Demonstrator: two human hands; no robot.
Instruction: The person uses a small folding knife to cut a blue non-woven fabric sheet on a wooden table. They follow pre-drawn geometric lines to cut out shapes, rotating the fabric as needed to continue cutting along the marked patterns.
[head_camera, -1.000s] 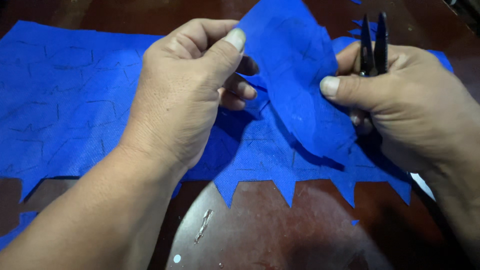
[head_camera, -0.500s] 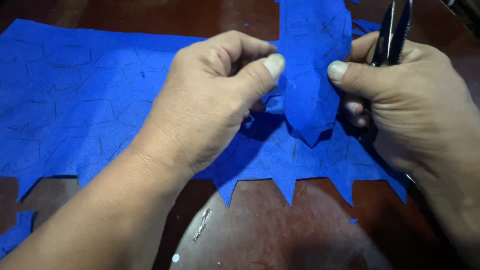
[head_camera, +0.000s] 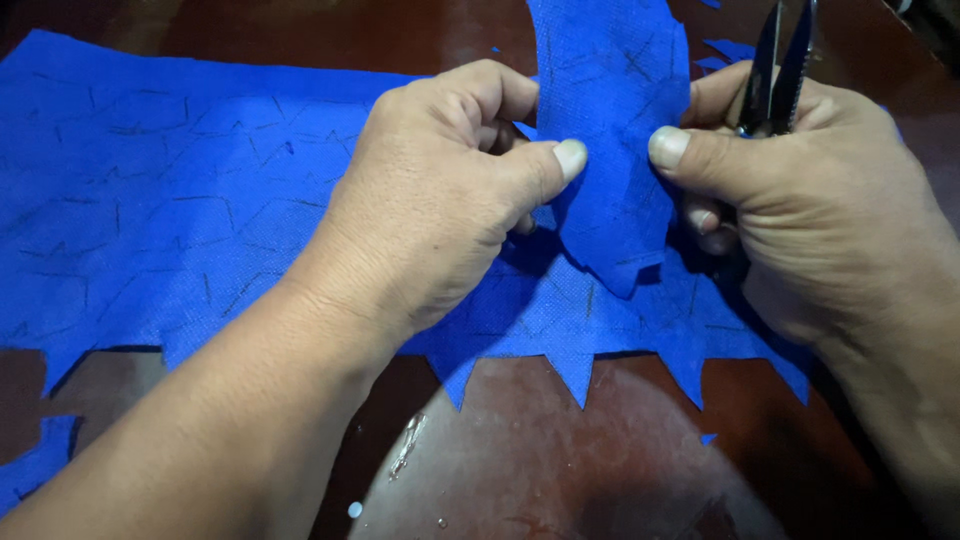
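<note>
A large sheet of blue fabric (head_camera: 180, 210) with pen-drawn outlines lies flat on a dark wooden table (head_camera: 560, 460); its near edge is cut into jagged points. A cut piece of the same blue fabric (head_camera: 610, 150) stands upright between my hands. My left hand (head_camera: 440, 190) pinches its left edge with thumb and fingers. My right hand (head_camera: 800, 190) presses its thumb on the right edge and also holds black scissors (head_camera: 780, 65), whose blades point up and look closed.
Small blue fabric scraps (head_camera: 35, 465) lie at the lower left and near the top right. A thin shiny sliver (head_camera: 408, 445) and a tiny pale dot rest on the table's glossy near part.
The cut fabric piece has turned from tilted to upright and narrower. My left hand moved right, its thumb now near my right thumb. The scissors stayed in my right hand.
</note>
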